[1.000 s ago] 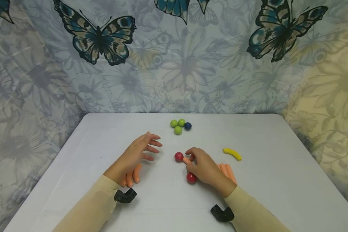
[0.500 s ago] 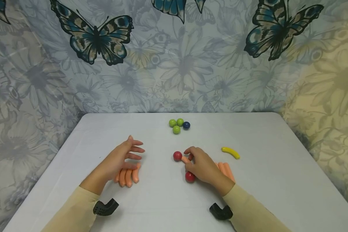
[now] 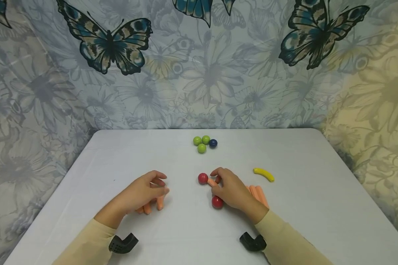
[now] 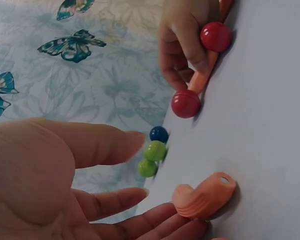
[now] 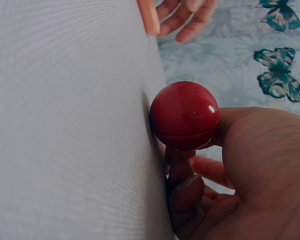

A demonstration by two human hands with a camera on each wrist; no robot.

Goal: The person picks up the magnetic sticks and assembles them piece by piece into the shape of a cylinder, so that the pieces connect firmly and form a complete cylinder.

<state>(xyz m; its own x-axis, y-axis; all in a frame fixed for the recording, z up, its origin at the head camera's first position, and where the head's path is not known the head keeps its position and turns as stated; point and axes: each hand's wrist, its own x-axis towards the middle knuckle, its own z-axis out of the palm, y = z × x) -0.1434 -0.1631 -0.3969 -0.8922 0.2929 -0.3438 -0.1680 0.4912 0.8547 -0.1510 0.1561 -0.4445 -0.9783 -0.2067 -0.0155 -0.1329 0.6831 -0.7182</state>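
Observation:
My right hand [image 3: 232, 187] pinches a straight orange stick [image 4: 202, 76] between thumb and fingers, low over the white table. One red ball [image 3: 203, 178] sits at the stick's far end, and another red ball [image 3: 217, 202] lies beside the thumb; it looms large in the right wrist view. My left hand [image 3: 142, 193] hovers over a group of curved orange sticks [image 3: 147, 208], partly hiding them. In the left wrist view its fingers lie against one curved orange stick [image 4: 207, 196] with a hole in its end, while the thumb stands well apart.
Several green balls [image 3: 201, 148] and a dark blue ball [image 3: 213, 143] cluster at the table's back. A yellow curved stick [image 3: 264, 174] lies right of my right hand, with straight orange sticks [image 3: 260, 195] partly behind that wrist. Butterfly-patterned fabric [image 3: 212, 84] hangs behind the table [image 3: 305, 221].
My left hand first drew back leftward, then lowered over the curved orange sticks; the rightmost one has shifted slightly right, away from the others. My right hand keeps its pinch on the straight stick.

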